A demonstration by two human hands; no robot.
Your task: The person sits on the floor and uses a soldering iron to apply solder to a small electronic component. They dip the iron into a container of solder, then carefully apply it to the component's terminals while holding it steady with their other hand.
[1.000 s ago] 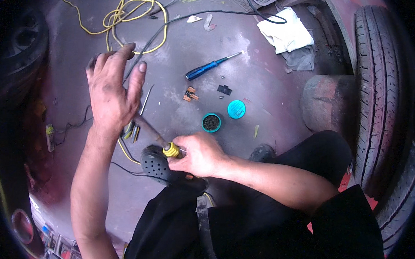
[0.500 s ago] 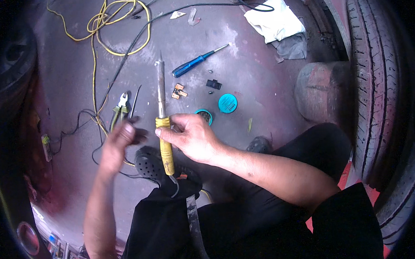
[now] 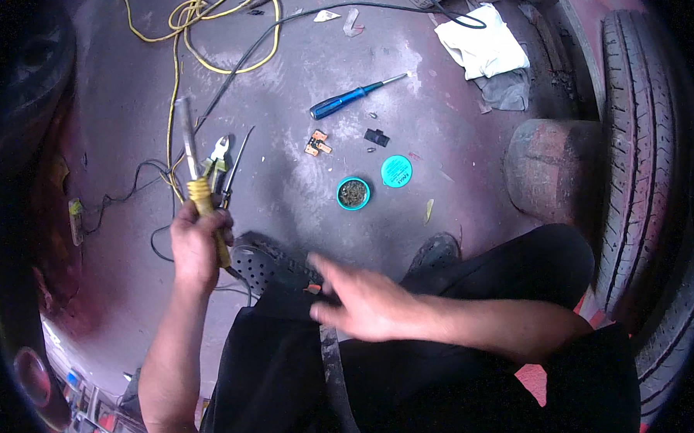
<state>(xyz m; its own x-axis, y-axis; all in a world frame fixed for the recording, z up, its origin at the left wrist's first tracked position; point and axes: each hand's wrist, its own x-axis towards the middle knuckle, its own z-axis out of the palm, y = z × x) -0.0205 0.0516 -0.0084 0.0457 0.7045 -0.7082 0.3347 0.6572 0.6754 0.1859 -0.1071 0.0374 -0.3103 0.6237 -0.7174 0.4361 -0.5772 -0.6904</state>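
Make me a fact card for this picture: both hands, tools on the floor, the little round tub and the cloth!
Left hand: holding a yellow-handled soldering iron
Right hand: seems empty, a bit blurred
Other tools: blue screwdriver, pliers, thin pointed tool
Tub: turquoise, open, dark stuff inside; lid beside it
White cloth: lying partly over grey cloth

Worn on the head, as the left one of a side-by-side fisheye pair. Looks steeply down from above the lap [image 3: 424, 387], upright and unmirrored. Set near enough to show the left hand [image 3: 199, 245], the right hand [image 3: 366, 299] and both forearms [image 3: 173, 356] large across the near side. Takes in a wide sweep of floor [image 3: 441, 154] beyond, out to a white cloth [image 3: 485, 44] at far right and a tyre [image 3: 642, 157] along the right. Bends toward a dark, rounded rim.
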